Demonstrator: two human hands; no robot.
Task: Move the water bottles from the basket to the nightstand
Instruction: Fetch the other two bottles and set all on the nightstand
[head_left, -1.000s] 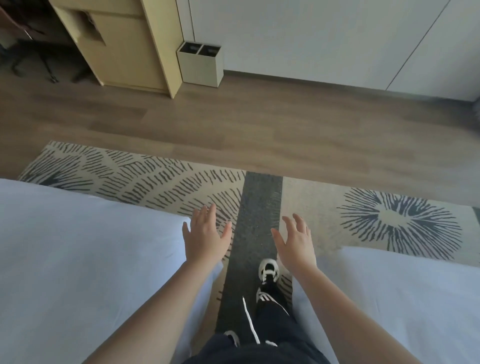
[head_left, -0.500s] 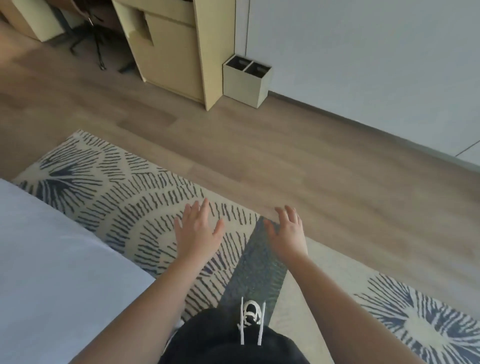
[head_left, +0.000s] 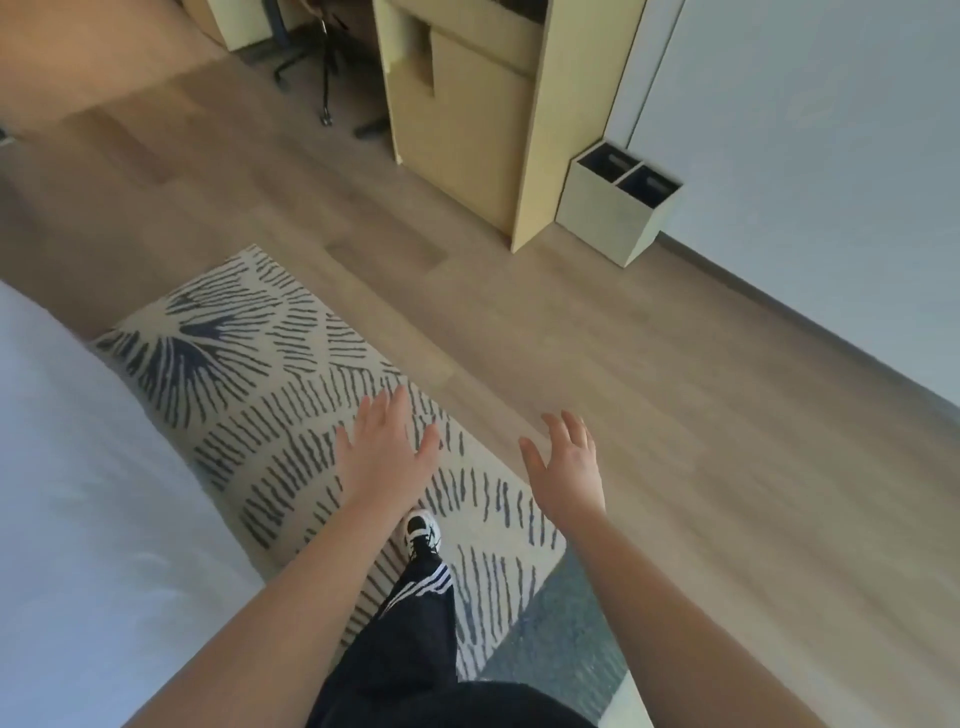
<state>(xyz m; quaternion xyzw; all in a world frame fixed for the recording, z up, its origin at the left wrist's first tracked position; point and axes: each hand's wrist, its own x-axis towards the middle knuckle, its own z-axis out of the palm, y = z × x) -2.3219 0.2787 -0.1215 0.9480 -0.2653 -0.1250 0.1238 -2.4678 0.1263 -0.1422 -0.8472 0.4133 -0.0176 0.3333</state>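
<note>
No water bottle, basket or nightstand shows in this view. My left hand (head_left: 384, 449) is held out in front of me above the patterned rug, fingers straight and spread, holding nothing. My right hand (head_left: 566, 465) floats beside it over the rug's edge, fingers relaxed and empty. Both palms face down. Below them I see my dark trouser leg and a black-and-white shoe (head_left: 422, 532) on the rug.
A white bed (head_left: 93, 519) fills the left side. The cream rug with dark stripes (head_left: 270, 384) lies on a wood floor (head_left: 675, 415). A light wood cabinet (head_left: 483, 114) and a two-slot beige bin (head_left: 618, 208) stand by the white wall. Chair legs (head_left: 322, 62) show at top.
The view has swung left and forward: the right-hand bed has left the frame, the cabinet and bin shifted right and nearer. Both hands stay open and empty in front of me.
</note>
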